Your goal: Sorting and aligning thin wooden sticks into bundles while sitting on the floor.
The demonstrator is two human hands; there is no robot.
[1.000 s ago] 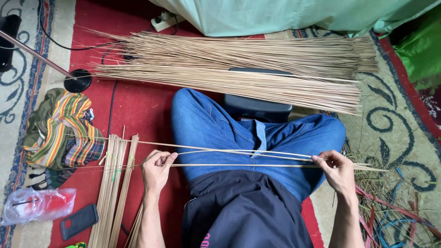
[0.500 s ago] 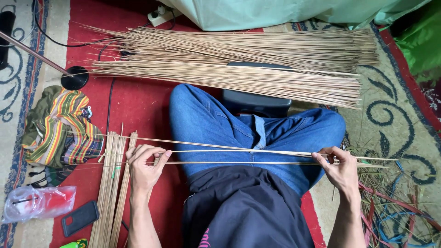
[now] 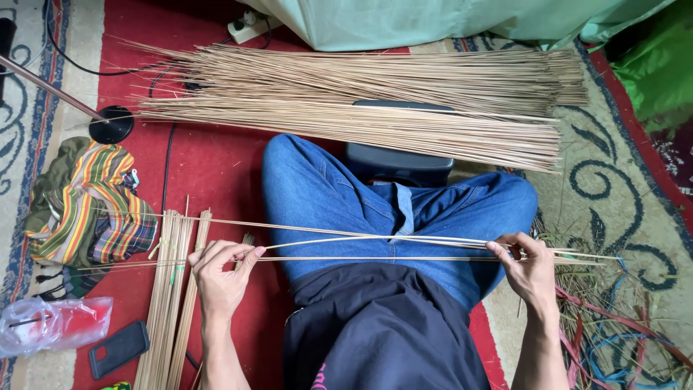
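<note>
Right now I see my left hand (image 3: 220, 278) pinching the near ends of a few thin bamboo sticks (image 3: 375, 245) that run across my lap, fingers closed on them with the thumb pressed over the top. My right hand (image 3: 530, 271) grips the same sticks toward their far ends, fingers curled narrow around them, so the sticks stretch level between both hands above my blue jeans (image 3: 346, 195). One stick bows slightly upward away from the others in the middle.

Just under my left hand lies a small bundle of cut sticks (image 3: 170, 296) on the red carpet (image 3: 209, 166), pointing away from me. Beyond my knees a big pile of long sticks (image 3: 361, 101) lies crosswise, and a dark box (image 3: 397, 162) sits between that pile and my legs. To the left rests a striped cloth (image 3: 94, 206), with a clear plastic bag (image 3: 50, 325) and a dark phone (image 3: 119, 349) nearer to me. On the right, beside my knee, there is a tangle of scraps and coloured strips (image 3: 613, 325) on the patterned rug (image 3: 613, 180).
</note>
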